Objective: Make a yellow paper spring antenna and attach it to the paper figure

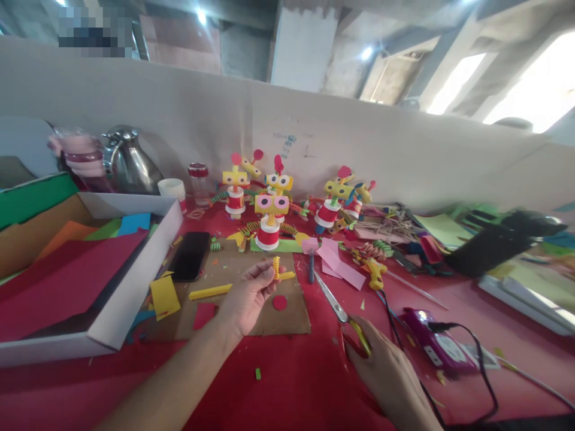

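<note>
Between its thumb and fingers, my left hand (254, 293) pinches a small folded yellow paper spring (276, 267), held upright above the brown cardboard (287, 317). My right hand (381, 365) is at the yellow handles of the scissors (335, 299), whose blades point up and left towards the cardboard. Its fingers are partly hidden, so the hold cannot be made out fully. A red paper circle (280, 302) and a red paper piece (204, 315) lie on the cardboard. A yellow strip (210, 291) is left of my left hand.
Several paper-cup figures (268, 230) stand behind the cardboard. On the left are a box of coloured paper (139, 299) and a black phone (190, 256). A yellow glue gun (375, 272), its cable, a purple device (438, 341) and a black bottle (498, 242) are on the right.
</note>
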The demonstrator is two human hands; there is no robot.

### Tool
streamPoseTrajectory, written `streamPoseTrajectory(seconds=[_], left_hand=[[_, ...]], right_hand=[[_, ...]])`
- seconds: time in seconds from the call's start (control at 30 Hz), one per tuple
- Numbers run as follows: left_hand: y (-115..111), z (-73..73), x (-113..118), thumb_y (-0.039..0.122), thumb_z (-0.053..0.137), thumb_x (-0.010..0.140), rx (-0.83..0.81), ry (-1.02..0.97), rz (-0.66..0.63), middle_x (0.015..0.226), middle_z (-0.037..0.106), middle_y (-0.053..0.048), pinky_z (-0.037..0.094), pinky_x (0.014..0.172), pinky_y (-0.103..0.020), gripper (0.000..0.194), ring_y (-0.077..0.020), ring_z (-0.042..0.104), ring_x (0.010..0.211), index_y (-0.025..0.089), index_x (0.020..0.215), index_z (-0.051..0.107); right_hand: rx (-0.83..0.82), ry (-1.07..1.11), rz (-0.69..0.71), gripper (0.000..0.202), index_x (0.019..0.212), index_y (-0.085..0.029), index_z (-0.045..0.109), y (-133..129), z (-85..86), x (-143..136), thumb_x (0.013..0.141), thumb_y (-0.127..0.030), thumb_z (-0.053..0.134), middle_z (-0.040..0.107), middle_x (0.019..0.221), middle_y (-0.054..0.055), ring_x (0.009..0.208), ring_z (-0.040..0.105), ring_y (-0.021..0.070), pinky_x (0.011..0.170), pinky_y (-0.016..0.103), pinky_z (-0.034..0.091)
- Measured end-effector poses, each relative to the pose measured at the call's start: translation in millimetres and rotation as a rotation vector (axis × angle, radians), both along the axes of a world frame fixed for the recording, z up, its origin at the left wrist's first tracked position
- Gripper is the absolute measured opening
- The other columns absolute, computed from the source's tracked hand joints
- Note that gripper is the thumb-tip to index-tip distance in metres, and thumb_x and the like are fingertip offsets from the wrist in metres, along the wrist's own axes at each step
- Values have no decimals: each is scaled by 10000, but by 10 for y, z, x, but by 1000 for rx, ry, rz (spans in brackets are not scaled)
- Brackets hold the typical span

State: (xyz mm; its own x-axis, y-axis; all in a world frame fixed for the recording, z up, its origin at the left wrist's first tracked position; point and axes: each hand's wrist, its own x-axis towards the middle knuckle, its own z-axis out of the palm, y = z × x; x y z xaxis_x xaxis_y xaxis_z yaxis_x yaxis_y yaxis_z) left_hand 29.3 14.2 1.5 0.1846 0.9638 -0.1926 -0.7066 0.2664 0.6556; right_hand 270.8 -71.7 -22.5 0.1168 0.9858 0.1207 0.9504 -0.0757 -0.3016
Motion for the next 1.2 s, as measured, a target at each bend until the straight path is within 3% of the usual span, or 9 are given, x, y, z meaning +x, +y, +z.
streamPoseTrajectory(seconds=[0.1, 0.2, 0.47, 0.53, 0.67, 0.83, 0.97, 1.1, 1.2], left_hand=[[32, 3, -29, 150, 748, 673, -40, -80, -28, 833, 708, -50, 418, 508, -125, 165, -37, 562, 589, 148, 834, 712], [62, -2, -51, 114, 702, 717, -68, -149, -31, 825, 703, -70, 435, 513, -120, 121, -39, 568, 590, 130, 836, 715], [85, -38, -64, 35, 664, 718, -125, -230, -76, 766, 675, -55, 471, 549, -140, 157, -64, 599, 630, 130, 833, 713], [74, -42, -59, 55, 678, 716, -118, -203, -100, 761, 671, -58, 457, 529, -137, 155, -63, 591, 618, 131, 848, 708], [42, -41, -45, 111, 727, 688, -63, -89, -117, 749, 667, -49, 465, 538, -148, 148, -86, 616, 640, 157, 824, 689], [31, -37, -36, 149, 754, 668, 46, -46, -121, 715, 629, -10, 475, 574, -152, 128, -97, 631, 682, 150, 755, 660], [52, -43, -29, 155, 750, 675, 46, -26, -125, 720, 635, -21, 482, 613, -152, 113, -90, 622, 706, 129, 738, 660], [64, -52, -16, 103, 784, 605, -11, -13, -40, 750, 654, -1, 492, 665, -171, 186, -76, 622, 697, 139, 744, 666], [59, -56, -7, 155, 787, 616, -12, 24, -35, 756, 664, 1, 493, 679, -207, 192, -102, 649, 711, 153, 762, 661]], right_hand=[[34, -55, 2, 347, 1168, -200, 499, 78, -132, 52, 843, -319, 471, 721, 893, 78, 736, 700, 238, 598, 314, 508], [56, -143, 42, 278, 1106, -184, 530, 99, -141, 0, 878, -308, 431, 708, 868, 89, 729, 693, 233, 591, 300, 485], [-8, -211, 100, 234, 1005, -246, 648, 66, 193, -138, 874, -301, 461, 660, 888, 73, 795, 656, 247, 524, 280, 435], [20, -64, 150, 252, 996, -234, 668, 134, 292, -208, 879, -320, 461, 652, 913, 73, 785, 647, 227, 579, 294, 459], [28, 515, 367, 286, 1067, -219, 654, 424, 490, -488, 898, -343, 460, 663, 904, 55, 762, 620, 176, 652, 280, 476], [-32, 1119, 440, 341, 1111, -204, 624, 839, 595, -847, 818, -379, 609, 673, 999, 54, 862, 612, 175, 725, 277, 486], [-54, 1274, 482, 220, 943, -193, 681, 974, 557, -963, 802, -357, 638, 686, 837, 25, 736, 611, 152, 718, 288, 480], [-30, 1308, 411, 162, 854, -185, 692, 985, 467, -964, 791, -329, 657, 659, 768, 5, 704, 575, 127, 679, 248, 452], [-34, 1370, 360, 153, 851, -184, 691, 988, 391, -947, 780, -318, 674, 645, 752, -5, 693, 558, 111, 670, 232, 440]])
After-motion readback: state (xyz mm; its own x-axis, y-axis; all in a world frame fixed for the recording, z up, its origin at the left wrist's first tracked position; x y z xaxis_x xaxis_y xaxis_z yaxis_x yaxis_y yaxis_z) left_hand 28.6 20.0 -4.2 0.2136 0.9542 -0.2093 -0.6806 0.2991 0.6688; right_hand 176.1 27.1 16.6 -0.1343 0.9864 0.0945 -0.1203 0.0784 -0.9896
